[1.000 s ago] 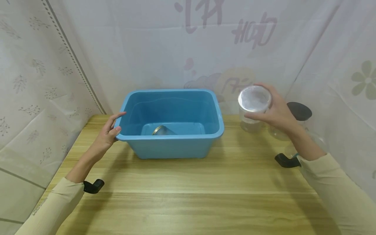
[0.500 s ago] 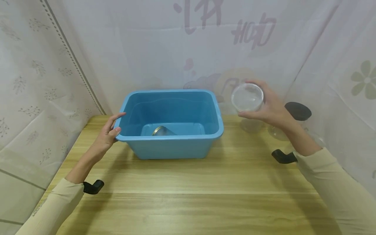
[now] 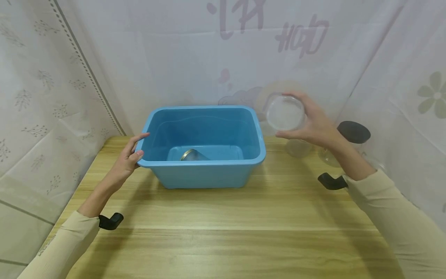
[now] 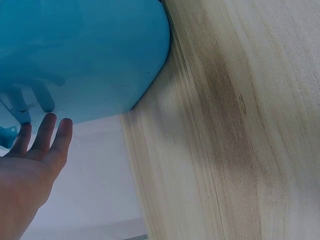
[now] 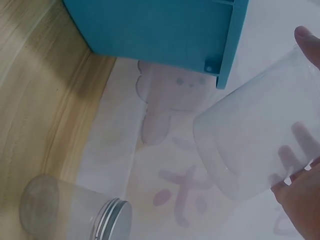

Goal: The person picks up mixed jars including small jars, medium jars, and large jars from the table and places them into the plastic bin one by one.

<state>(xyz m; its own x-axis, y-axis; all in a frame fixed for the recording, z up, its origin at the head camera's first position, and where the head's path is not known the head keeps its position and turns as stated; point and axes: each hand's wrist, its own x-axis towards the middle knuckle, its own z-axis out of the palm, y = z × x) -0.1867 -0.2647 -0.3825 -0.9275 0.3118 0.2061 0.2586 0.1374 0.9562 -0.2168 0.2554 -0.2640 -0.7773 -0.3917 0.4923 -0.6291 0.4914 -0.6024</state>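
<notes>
My right hand [image 3: 313, 126] holds a clear, lidless-looking plastic jar [image 3: 285, 113] up off the table, to the right of the blue tub [image 3: 202, 174]. In the right wrist view the jar [image 5: 245, 140] is tilted, with the thumb on one side and fingers curled round the other. My left hand [image 3: 123, 162] grips the tub's left rim near its front corner. Three of its fingers [image 4: 45, 135] reach against the tub's outer wall in the left wrist view. Inside the tub a jar with a gold-coloured lid [image 3: 191, 155] lies on its side, partly hidden by the front wall.
Below the lifted jar stands a clear jar [image 3: 297, 149], whose silver lid [image 5: 114, 220] shows in the right wrist view. A black-lidded jar [image 3: 353, 132] is farther right. Another clear container [image 3: 379, 166] lies partly behind the right forearm. Printed curtains [image 3: 174, 58] enclose the wooden table [image 3: 209, 248].
My right hand has carried the clear jar left and slightly up, nearer the tub. My left hand and the tub have kept their places.
</notes>
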